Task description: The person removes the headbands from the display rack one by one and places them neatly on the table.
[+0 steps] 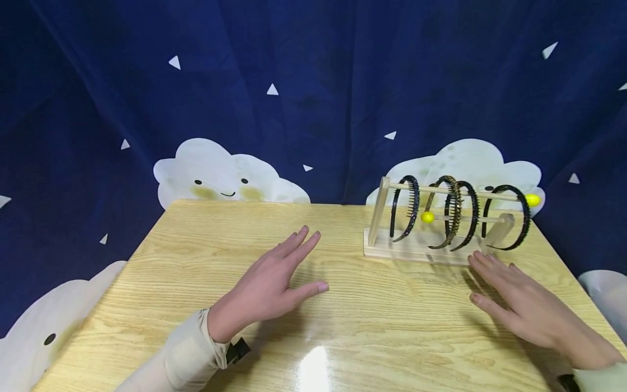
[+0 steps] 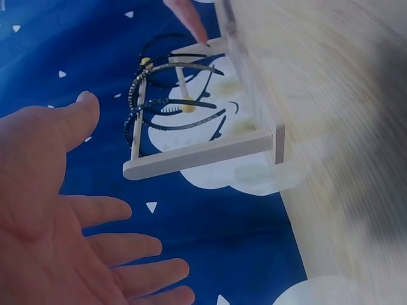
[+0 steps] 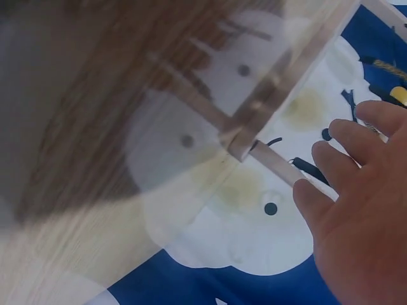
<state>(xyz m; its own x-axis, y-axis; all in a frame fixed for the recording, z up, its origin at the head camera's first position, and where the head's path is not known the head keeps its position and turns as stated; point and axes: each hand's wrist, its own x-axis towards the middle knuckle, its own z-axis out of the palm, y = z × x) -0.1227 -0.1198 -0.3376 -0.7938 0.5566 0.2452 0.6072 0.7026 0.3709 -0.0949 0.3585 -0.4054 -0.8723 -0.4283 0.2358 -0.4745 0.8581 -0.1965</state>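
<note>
Where headbands (image 1: 415, 197) hang, the rack (image 1: 392, 250) runs sideways.

Indoor tabletop nook, room type unclear: wood-grain table (image 1: 367, 321) before navy curtain (image 1: 313, 38) printed with cartoon clouds (image 1: 215, 166), white triangles (image 1: 272, 90).

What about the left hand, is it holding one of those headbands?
No, the left hand is empty, fingers extended over the table, while the headbands hang on the wooden rack.

A cloud-printed dark blue curtain (image 1: 313, 120) hangs behind the wooden table (image 1: 392, 321).
</note>
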